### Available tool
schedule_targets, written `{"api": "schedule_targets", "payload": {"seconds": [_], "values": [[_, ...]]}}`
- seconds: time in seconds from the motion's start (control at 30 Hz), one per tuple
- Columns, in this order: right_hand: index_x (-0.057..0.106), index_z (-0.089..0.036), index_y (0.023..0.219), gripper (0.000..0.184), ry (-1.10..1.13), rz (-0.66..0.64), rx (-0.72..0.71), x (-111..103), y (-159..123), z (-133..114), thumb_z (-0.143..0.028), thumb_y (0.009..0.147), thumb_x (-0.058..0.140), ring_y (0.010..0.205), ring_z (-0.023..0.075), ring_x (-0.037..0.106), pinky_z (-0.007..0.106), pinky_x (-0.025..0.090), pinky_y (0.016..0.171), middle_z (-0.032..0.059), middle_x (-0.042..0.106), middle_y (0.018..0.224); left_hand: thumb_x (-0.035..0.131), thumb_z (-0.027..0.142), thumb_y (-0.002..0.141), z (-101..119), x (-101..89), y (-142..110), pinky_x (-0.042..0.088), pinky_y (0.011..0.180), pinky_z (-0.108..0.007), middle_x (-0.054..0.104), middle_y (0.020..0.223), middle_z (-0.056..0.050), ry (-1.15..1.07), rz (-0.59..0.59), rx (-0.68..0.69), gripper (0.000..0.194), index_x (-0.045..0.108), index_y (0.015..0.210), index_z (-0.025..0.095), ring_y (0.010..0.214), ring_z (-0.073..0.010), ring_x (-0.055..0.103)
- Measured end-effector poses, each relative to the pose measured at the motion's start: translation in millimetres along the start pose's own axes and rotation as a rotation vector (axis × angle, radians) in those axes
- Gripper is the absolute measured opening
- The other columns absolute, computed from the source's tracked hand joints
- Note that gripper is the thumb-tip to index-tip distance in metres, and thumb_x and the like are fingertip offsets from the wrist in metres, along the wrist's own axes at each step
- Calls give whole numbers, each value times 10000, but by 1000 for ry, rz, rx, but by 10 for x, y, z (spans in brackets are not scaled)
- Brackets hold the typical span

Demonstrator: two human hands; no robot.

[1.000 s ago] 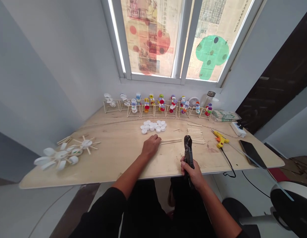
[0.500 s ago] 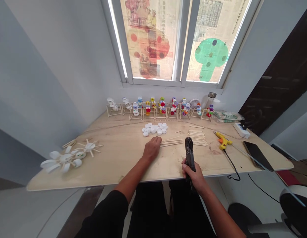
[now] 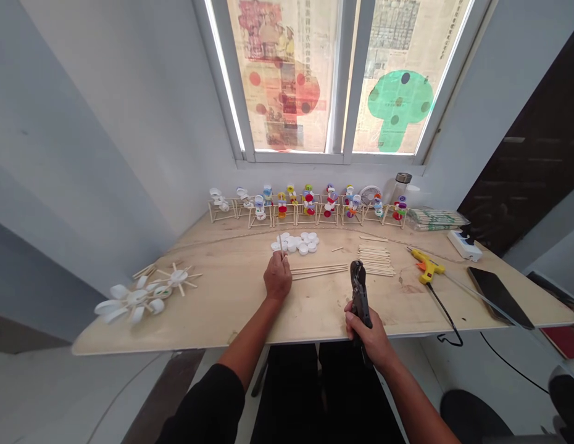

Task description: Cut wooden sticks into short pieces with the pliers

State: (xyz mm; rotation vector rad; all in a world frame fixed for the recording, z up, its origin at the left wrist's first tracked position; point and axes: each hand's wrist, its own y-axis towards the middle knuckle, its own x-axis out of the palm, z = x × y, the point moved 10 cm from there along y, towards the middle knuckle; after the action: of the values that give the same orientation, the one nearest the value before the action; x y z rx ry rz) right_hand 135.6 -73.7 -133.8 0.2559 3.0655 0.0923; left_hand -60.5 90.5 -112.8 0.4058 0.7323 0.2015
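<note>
My left hand is closed on a thin wooden stick, which points up and away from the fingertips. Several long sticks lie flat just right of that hand. A cluster of white bottle caps sits beyond it. In my right hand is a black plier-like hand tool, its head pointing away from me over the tabletop; whether its jaws are apart I cannot tell. Beyond the tool's head lies a row of shorter sticks.
On the right are a yellow glue gun with a cord, a phone and a power strip. Stick-and-cap wheels lie at the left. Small stands with coloured caps line the back, beside a bottle and a bag of sticks.
My left hand has drawn back and left from the long sticks, now with one stick raised in its fingers. The black tool stays in my right hand. The view has shifted slightly.
</note>
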Motion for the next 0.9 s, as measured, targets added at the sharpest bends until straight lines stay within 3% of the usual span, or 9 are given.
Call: {"api": "schedule_targets", "payload": {"seconds": [0.17,0.33,0.57,0.9], "values": [[510,-167,869,328,-23,-8,13,7,-5,-4,-479,773,542,490,121,464,250,380,497,-44,481,537,269,222,854,-141,-92,70,429,724,-263,503,700,6,-243,59,-63,110,372,891,215,693,-135,531],[507,-174,877,315,-44,-21,21,13,-1,3,-472,781,537,489,120,470,253,383,501,-42,491,549,294,244,847,-129,-138,8,436,675,-237,442,635,42,-461,38,-67,77,352,888,215,609,-108,497],[498,-184,888,274,-72,-32,22,18,8,20,-445,805,516,502,125,471,258,381,517,-44,494,548,404,267,813,-16,59,-330,430,623,-229,483,617,39,-645,-119,-66,73,420,845,203,579,-99,489],[494,-179,896,254,-97,-55,-4,28,-5,10,-417,807,513,508,129,479,268,387,529,-38,499,555,387,296,831,28,191,-426,399,534,-222,453,542,52,-783,-214,-113,145,464,905,198,509,-98,460]]}}
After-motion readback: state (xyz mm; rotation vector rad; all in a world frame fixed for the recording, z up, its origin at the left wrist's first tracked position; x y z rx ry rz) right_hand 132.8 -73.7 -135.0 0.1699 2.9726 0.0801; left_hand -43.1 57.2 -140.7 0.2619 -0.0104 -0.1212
